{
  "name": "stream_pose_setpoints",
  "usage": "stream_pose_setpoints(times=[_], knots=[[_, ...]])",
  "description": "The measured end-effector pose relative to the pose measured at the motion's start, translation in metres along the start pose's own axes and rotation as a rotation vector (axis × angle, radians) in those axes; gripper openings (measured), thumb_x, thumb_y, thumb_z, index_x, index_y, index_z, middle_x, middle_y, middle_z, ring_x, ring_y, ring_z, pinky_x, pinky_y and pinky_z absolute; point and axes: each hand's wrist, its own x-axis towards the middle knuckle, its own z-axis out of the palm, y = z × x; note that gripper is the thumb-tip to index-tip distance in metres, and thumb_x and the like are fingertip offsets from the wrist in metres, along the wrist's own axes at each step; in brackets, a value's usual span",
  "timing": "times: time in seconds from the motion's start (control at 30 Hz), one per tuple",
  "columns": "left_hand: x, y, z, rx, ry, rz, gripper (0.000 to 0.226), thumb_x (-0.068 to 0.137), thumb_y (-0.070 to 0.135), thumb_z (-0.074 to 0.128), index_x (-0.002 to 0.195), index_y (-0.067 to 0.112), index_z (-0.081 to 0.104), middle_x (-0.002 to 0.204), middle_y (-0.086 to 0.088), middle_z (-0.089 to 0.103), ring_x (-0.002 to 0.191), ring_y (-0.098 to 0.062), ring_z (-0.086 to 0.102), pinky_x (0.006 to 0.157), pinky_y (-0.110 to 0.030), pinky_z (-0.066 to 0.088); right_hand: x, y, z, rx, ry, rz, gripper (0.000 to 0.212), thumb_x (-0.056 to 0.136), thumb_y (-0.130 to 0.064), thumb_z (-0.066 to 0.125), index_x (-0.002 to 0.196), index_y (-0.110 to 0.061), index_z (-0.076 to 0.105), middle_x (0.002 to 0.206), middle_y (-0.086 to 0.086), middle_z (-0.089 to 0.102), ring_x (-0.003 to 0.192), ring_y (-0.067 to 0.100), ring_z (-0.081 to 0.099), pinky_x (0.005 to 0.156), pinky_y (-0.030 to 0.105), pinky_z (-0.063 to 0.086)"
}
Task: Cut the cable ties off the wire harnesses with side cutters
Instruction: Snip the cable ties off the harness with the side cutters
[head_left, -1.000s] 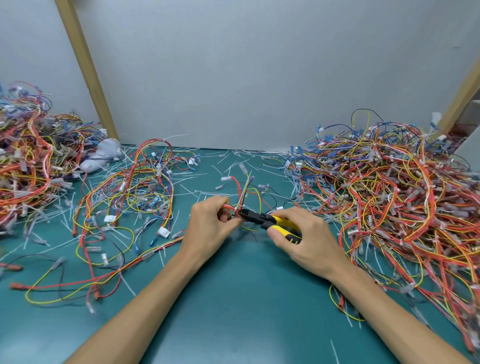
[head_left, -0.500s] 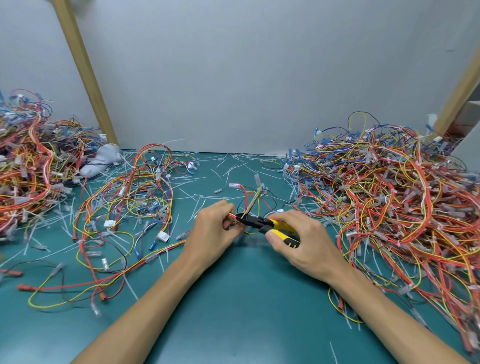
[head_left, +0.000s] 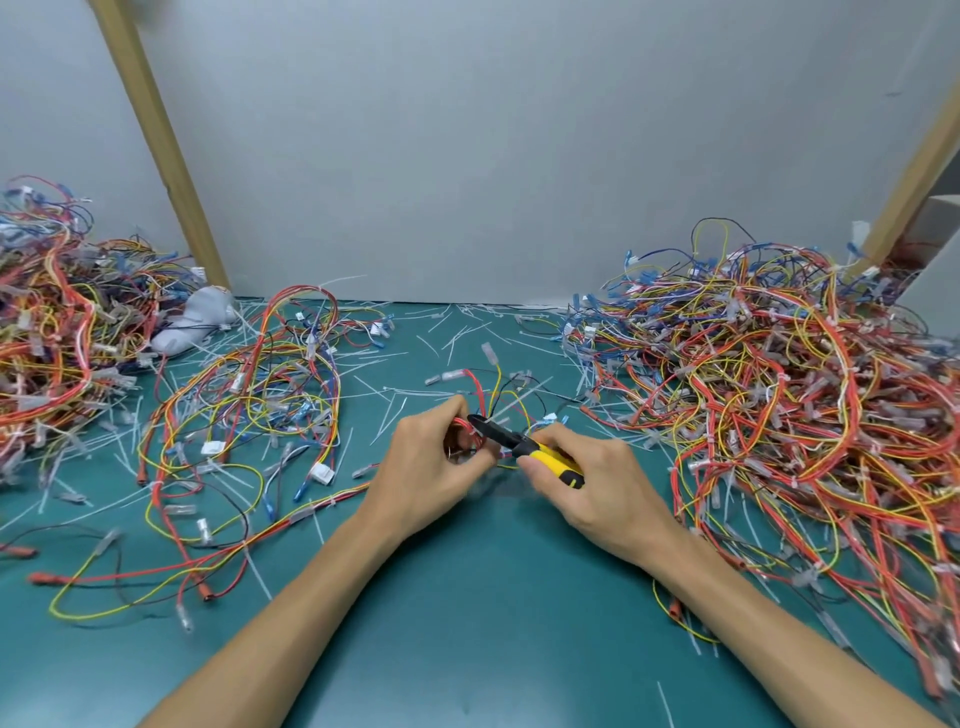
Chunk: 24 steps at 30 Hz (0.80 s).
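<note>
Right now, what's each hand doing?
Left hand: fingers pinch the red and yellow wire harness.
Right hand: grips the yellow-handled black side cutters, tips at the harness.

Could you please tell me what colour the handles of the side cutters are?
Yellow with black, on the side cutters gripped by the right hand; head view.

Yellow-and-black side cutters (head_left: 540, 454), teal table (head_left: 467, 623)

text: none readable | brands, numbers: none readable | side cutters (head_left: 550, 458), yellow handles, centre near: any marking too blurred to tell | white connectors (head_left: 322, 474), left near: too small to tell | grey wall (head_left: 467, 156), far: no legible sign
</note>
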Motion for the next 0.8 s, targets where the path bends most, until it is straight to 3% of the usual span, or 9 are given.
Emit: stream_pose_setpoints(times=[0.13, 0.2, 0.3, 0.37, 0.43, 0.53, 0.63, 0.73, 0.8], knots=[[-0.001, 0.013, -0.001, -0.193, -0.084, -0.023, 0.014, 0.085, 0.030, 0.069, 0.090, 0.020, 0.061, 0.081, 0.011, 0.065, 0.078, -0.005, 0.060, 0.072, -0.017, 0.043, 0.004, 0.002, -0.004, 0.128, 0.052, 0.078, 0.026, 0.090, -0.058, 0.050, 0.078, -0.038, 0.060, 0.060, -0.006, 0.055, 0.054, 0.012, 0.049, 0.058, 0.028, 0.043], [0.000, 0.017, 0.002, -0.325, -0.144, -0.084, 0.018, 0.090, 0.032, 0.062, 0.099, 0.017, 0.064, 0.088, 0.008, 0.068, 0.085, -0.009, 0.064, 0.080, -0.021, 0.046, 0.007, 0.002, -0.007, 0.166, 0.049, 0.105, 0.025, 0.095, -0.050, 0.053, 0.070, -0.046, 0.058, 0.059, -0.006, 0.058, 0.053, 0.013, 0.053, 0.061, 0.036, 0.049], [0.001, 0.018, 0.004, -0.495, -0.144, -0.166, 0.031, 0.098, 0.031, 0.052, 0.103, 0.002, 0.063, 0.091, -0.014, 0.068, 0.089, -0.024, 0.066, 0.089, -0.039, 0.049, 0.008, -0.001, -0.010, 0.171, 0.037, 0.110, 0.032, 0.096, -0.046, 0.052, 0.064, -0.044, 0.056, 0.058, -0.002, 0.059, 0.052, 0.017, 0.055, 0.060, 0.042, 0.049], [0.001, 0.018, 0.004, -0.561, -0.116, -0.201, 0.037, 0.097, 0.030, 0.045, 0.101, -0.003, 0.060, 0.090, -0.027, 0.065, 0.084, -0.031, 0.067, 0.082, -0.036, 0.050, 0.008, -0.001, -0.011, 0.171, 0.024, 0.105, 0.034, 0.097, -0.046, 0.052, 0.063, -0.044, 0.055, 0.057, -0.003, 0.059, 0.052, 0.015, 0.054, 0.060, 0.040, 0.049], [0.000, 0.017, 0.004, -0.543, -0.077, -0.181, 0.035, 0.096, 0.031, 0.046, 0.096, -0.002, 0.059, 0.085, -0.023, 0.066, 0.076, -0.028, 0.066, 0.072, -0.028, 0.048, 0.007, -0.001, -0.009, 0.148, 0.024, 0.093, 0.033, 0.097, -0.045, 0.053, 0.064, -0.048, 0.055, 0.056, -0.008, 0.056, 0.051, 0.012, 0.051, 0.059, 0.034, 0.047], [0.002, 0.012, 0.002, -0.490, -0.047, -0.165, 0.025, 0.095, 0.028, 0.053, 0.090, 0.005, 0.062, 0.079, -0.007, 0.067, 0.073, -0.024, 0.064, 0.074, -0.034, 0.049, 0.006, 0.000, -0.005, 0.134, 0.048, 0.081, 0.025, 0.095, -0.045, 0.057, 0.070, -0.045, 0.057, 0.055, -0.016, 0.052, 0.053, 0.008, 0.047, 0.053, 0.018, 0.035], [0.004, 0.002, -0.006, -0.469, -0.112, -0.186, 0.011, 0.094, 0.016, 0.060, 0.089, 0.008, 0.066, 0.080, 0.000, 0.073, 0.071, -0.014, 0.070, 0.074, -0.027, 0.053, 0.003, 0.004, -0.005, -0.066, 0.031, 0.080, 0.025, 0.089, -0.057, 0.054, 0.087, -0.033, 0.060, 0.061, -0.014, 0.051, 0.060, 0.008, 0.047, 0.056, 0.024, 0.033], [0.004, -0.007, -0.011, -0.387, -0.195, -0.207, 0.007, 0.093, 0.010, 0.063, 0.091, 0.009, 0.070, 0.084, -0.004, 0.075, 0.079, -0.017, 0.073, 0.084, -0.039, 0.056, 0.002, 0.008, -0.010, -0.352, 0.082, -0.033, 0.037, 0.084, -0.060, 0.056, 0.099, -0.027, 0.060, 0.079, -0.013, 0.059, 0.074, 0.013, 0.057, 0.059, 0.025, 0.033], [0.004, -0.009, -0.012, -0.301, -0.188, -0.194, 0.009, 0.092, 0.013, 0.065, 0.089, 0.016, 0.073, 0.082, 0.001, 0.075, 0.080, -0.017, 0.072, 0.083, -0.040, 0.055, 0.003, 0.009, -0.015, -0.462, 0.106, -0.126, 0.038, 0.083, -0.058, 0.058, 0.101, -0.024, 0.059, 0.084, -0.011, 0.061, 0.077, 0.014, 0.058, 0.061, 0.023, 0.032]])
